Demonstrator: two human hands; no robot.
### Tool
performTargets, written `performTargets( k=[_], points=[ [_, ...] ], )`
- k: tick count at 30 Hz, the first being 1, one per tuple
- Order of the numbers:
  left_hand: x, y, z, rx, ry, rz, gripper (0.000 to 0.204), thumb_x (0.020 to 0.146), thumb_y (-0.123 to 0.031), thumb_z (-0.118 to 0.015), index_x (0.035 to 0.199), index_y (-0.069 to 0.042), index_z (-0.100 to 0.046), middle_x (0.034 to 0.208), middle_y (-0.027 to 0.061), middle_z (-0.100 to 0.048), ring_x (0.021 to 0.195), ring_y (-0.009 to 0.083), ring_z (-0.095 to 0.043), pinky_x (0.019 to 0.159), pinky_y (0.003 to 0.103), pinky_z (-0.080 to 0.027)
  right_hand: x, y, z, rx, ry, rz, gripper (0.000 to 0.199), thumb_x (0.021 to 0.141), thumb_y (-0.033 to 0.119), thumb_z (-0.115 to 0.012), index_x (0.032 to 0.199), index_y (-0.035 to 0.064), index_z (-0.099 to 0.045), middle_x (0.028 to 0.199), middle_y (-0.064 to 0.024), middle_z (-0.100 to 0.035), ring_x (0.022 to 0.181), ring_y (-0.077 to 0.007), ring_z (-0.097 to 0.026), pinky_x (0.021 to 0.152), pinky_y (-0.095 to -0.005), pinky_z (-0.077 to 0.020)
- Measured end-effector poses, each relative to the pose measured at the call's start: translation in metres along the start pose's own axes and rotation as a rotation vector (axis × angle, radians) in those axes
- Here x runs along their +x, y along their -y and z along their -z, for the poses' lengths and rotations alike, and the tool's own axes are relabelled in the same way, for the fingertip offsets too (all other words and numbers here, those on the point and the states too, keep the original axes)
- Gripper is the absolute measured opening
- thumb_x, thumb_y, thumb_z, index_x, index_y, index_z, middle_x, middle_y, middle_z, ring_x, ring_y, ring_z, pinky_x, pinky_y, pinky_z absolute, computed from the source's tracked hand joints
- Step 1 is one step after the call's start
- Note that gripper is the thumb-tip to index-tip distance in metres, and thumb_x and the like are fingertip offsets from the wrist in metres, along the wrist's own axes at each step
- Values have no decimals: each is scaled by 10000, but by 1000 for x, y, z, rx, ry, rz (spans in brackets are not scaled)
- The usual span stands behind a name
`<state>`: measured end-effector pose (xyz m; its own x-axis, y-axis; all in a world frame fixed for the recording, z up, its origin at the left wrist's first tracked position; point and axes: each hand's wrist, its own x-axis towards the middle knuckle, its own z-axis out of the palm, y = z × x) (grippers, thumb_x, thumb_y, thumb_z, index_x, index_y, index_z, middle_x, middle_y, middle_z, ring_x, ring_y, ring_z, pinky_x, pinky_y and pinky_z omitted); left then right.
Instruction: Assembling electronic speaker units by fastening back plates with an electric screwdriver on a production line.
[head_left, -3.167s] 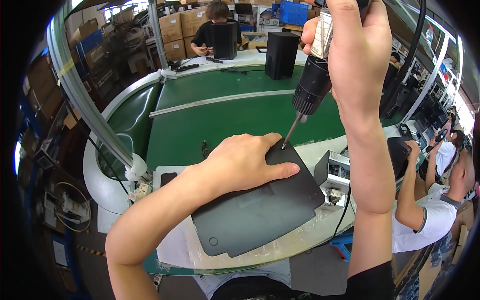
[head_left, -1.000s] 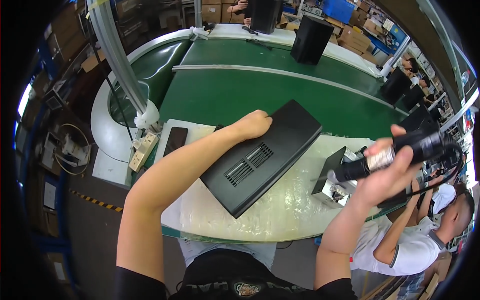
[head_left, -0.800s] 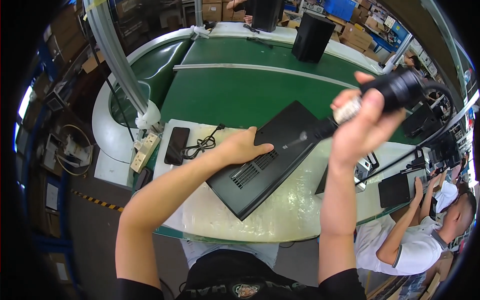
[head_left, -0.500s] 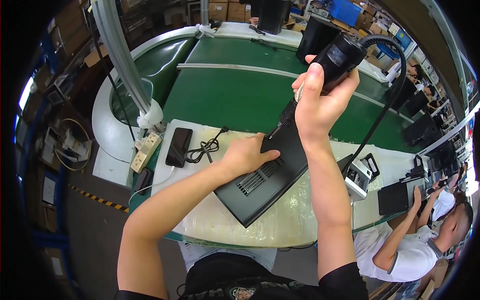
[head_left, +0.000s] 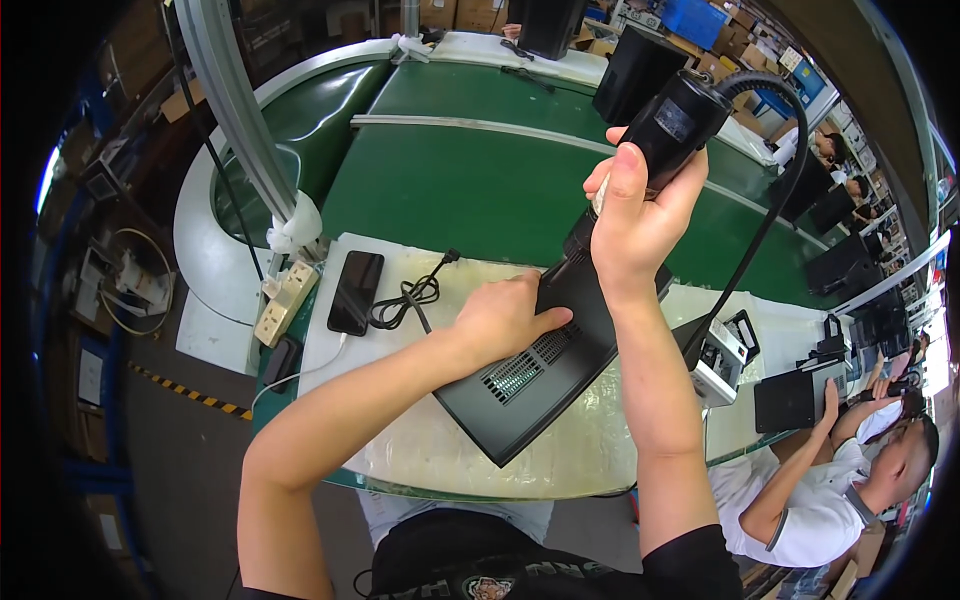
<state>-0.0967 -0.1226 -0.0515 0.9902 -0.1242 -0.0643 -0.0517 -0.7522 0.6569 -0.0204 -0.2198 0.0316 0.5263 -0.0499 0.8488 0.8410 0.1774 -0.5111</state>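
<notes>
The job on the black case (head_left: 580, 350) looks part-way through. We see the case lying aslant on the bench (head_left: 400, 440), about the middle of it, one corner toward the near edge and the far end close to the far edge, by the green belt (head_left: 450, 190). Its top face, slots and all, looks whole and in place, so we judge the covering done on the side we can see; the underside is hidden.

Our right hand (head_left: 650, 210) is wrapped round the power driver (head_left: 680, 115), fingers curled about its body and thumb laid along it. The driver leans, bit down at the case's far-left part. We take the spot under the bit to be the one in hand, but the left hand's fingers crowd it, so we cannot tell whether a screw sits there or how deep. Nor can we count which other holes are filled or left.

Our left hand (head_left: 505, 312) lies palm down over the case's left edge, its thumb spread away from the fingers.

Toward the bench's left edge are a phone (head_left: 356, 292) and a coiled black lead (head_left: 408, 303), both clear of the case; toward the right stands a metal box (head_left: 720, 365), apart from it.
</notes>
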Motion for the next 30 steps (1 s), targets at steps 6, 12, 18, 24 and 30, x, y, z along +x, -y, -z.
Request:
performTargets(
  k=[6,12,18,24,30],
  points=[
    [-2,-1,3,17,54,46,687,839,-516,-614,1183,70,-512,982,269,-650,937,410,-629,841,456,-489,0,-5,1,13,2,-38,412,953,229,-570,1210,-19,-365,999,-128,-605,580,-106,-564,511,-233,-449],
    [-10,-7,3,115,-60,-34,644,867,-509,-589,1076,96,-520,883,251,-658,847,400,-652,765,468,-516,0,-2,-5,41,39,-53,410,961,210,-556,1245,2,-346,1006,-125,-612,587,-95,-553,501,-223,-437],
    [-72,-11,-2,175,-679,-547,337,762,-109,-716,1057,-11,-585,1052,158,-611,952,303,-598,835,395,-469,0,55,75,-144,-185,154,344,969,189,-524,1175,-9,-333,1024,-181,-620,558,-131,-568,488,-256,-483],
    [-153,61,-47,-355,-884,-83,454,841,-75,-585,1260,32,-449,1125,155,-541,1043,251,-527,915,352,-400,-66,101,213,-759,-417,61,326,941,93,-500,1177,-56,-331,983,-182,-594,569,-161,-576,502,-274,-482],
    [-127,32,-60,-965,-643,248,478,895,-156,-565,1320,2,-412,1253,145,-503,1110,195,-500,995,321,-372,-116,75,271,-882,-465,62,449,920,107,-526,1262,-32,-271,1001,-166,-585,577,-158,-560,530,-282,-488]
  ],
)
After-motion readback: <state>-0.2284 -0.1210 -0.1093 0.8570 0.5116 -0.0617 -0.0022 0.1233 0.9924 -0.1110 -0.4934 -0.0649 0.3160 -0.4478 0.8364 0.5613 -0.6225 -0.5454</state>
